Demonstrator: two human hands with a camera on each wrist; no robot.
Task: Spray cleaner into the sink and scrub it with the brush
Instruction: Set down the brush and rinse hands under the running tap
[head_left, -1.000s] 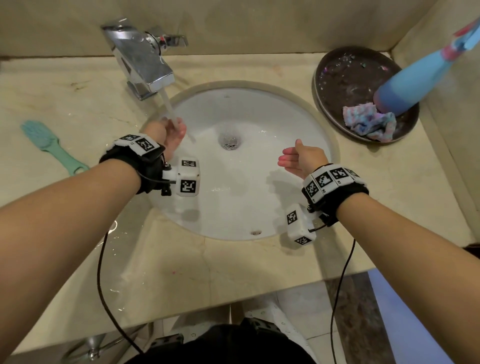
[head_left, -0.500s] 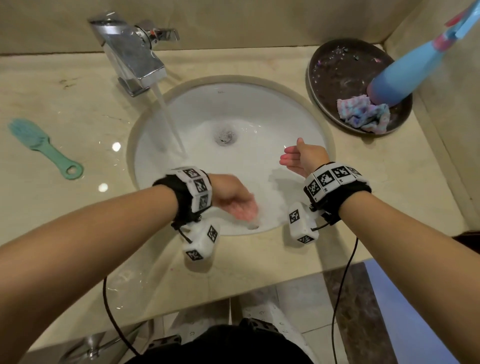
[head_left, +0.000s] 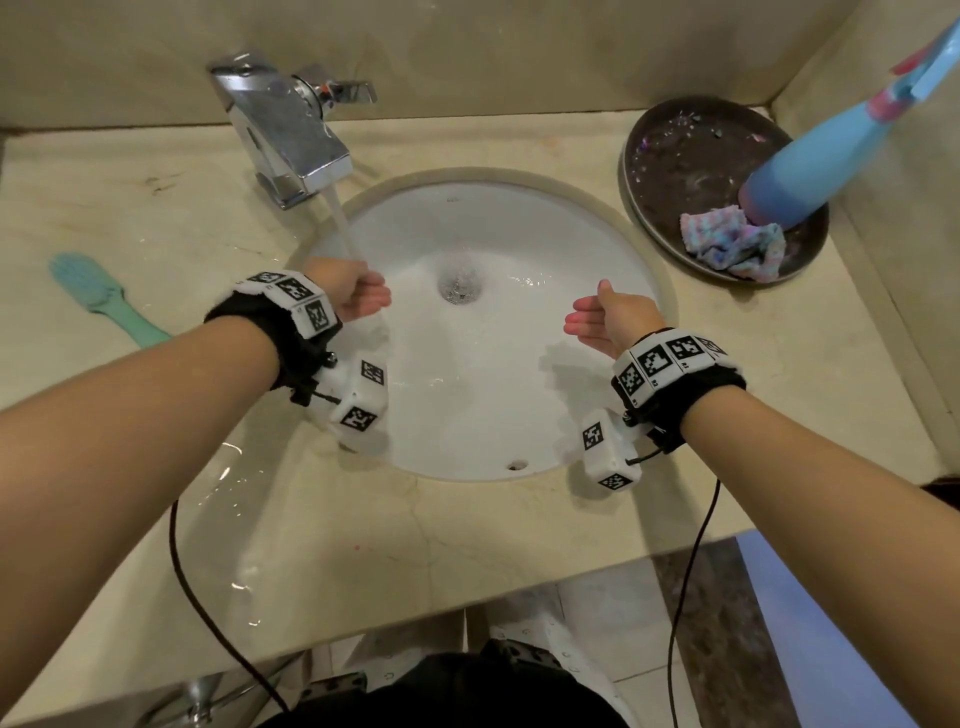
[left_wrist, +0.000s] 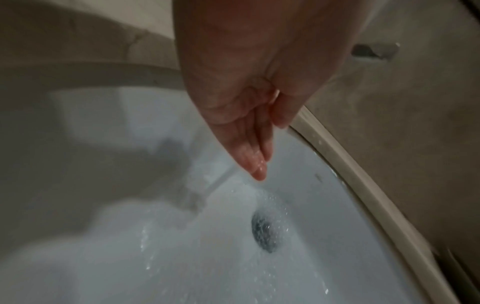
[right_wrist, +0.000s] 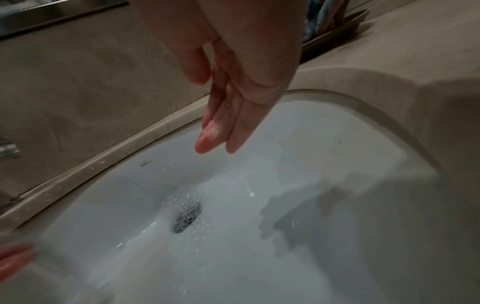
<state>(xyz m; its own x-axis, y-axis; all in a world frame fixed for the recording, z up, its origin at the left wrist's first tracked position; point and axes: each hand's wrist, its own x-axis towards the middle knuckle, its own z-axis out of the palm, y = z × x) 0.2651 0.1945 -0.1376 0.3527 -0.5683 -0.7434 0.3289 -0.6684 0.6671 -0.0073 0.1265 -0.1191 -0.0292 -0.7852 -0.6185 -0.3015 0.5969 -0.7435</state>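
Observation:
The white round sink (head_left: 519, 405) is wet, with water running from the chrome faucet (head_left: 291, 135) toward the drain (head_left: 460, 283). My left hand (head_left: 358, 293) is under the stream at the sink's left side, fingers straight and together (left_wrist: 255, 162), holding nothing. My right hand (head_left: 597, 317) hovers over the sink's right side, fingers straight (right_wrist: 215, 131), empty. The teal brush (head_left: 104, 296) lies on the counter at far left. The blue spray bottle (head_left: 821, 161) stands in a dark tray (head_left: 670, 156) at back right.
A multicoloured cloth (head_left: 732, 244) lies in the tray beside the bottle. The beige stone counter (head_left: 363, 545) surrounds the sink, wet at the front left. Walls close the back and right sides. Cables hang from both wristbands.
My left hand went from the stream to the sink's near side and is back under the running water. My right hand has stayed over the right side.

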